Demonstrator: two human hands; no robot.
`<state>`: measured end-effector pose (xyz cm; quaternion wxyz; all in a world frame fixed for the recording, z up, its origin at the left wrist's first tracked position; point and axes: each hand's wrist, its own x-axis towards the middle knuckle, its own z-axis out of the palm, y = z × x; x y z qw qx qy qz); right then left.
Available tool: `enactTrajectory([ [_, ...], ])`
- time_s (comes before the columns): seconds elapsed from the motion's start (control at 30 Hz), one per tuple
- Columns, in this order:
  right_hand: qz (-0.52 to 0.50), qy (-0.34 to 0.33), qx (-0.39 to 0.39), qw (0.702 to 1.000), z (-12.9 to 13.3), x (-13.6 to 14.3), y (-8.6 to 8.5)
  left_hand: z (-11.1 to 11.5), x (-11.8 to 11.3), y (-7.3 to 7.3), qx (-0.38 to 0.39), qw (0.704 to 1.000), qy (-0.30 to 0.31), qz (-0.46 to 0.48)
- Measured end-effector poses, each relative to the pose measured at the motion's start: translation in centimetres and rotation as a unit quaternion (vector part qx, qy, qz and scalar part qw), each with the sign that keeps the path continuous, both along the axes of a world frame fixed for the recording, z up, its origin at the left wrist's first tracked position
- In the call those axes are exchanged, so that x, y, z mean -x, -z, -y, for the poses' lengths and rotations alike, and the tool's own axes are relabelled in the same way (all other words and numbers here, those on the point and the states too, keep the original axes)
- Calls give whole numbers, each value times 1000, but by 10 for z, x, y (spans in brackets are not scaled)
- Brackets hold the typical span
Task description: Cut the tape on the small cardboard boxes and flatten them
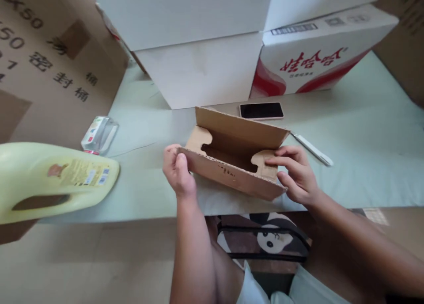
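A small brown cardboard box (228, 173) sits near the table's front edge, its top open and its long panels standing up. Two notched end flaps (199, 139) fold inward over the dark inside. My left hand (180, 171) grips the left corner, thumb pressed on the near panel. At the other end, my right hand (297, 173) holds the box with its fingers on the right flap (265, 163) and its thumb lower at the corner. Just beyond the box lie a phone (261, 110) and a slim white utility knife (313, 150).
White cartons (202, 70) and a red-and-white printed carton (304, 65) stand at the back. Left are a large brown carton (62, 61), a clear plastic bottle (100, 134) on its side and a yellow jug (59, 178). A pale green cloth (357, 171) covers the table.
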<state>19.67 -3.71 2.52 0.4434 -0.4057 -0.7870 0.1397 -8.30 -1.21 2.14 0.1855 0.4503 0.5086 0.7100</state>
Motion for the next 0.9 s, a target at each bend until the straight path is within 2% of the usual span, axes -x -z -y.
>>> enactTrajectory([
  [0.13,-45,30,-42,998,-7,-21,17,-13,-26,5,14,1000,12,-7],
  [0.27,-76,97,-31,992,-7,-41,18,-25,-57,11,26,999,48,2],
  [0.4,-63,59,20,996,-1,-58,15,-31,-78,15,21,999,42,6],
  [0.57,-131,20,38,990,9,-63,14,-41,-83,19,-8,998,52,21],
  [0.73,-27,46,54,997,14,-64,4,-48,-82,20,-64,992,92,55],
  [0.8,-29,54,55,997,14,-63,4,-49,-83,20,-78,991,95,57],
  [0.9,-68,30,34,997,9,-60,10,-47,-84,18,-73,994,76,44],
])
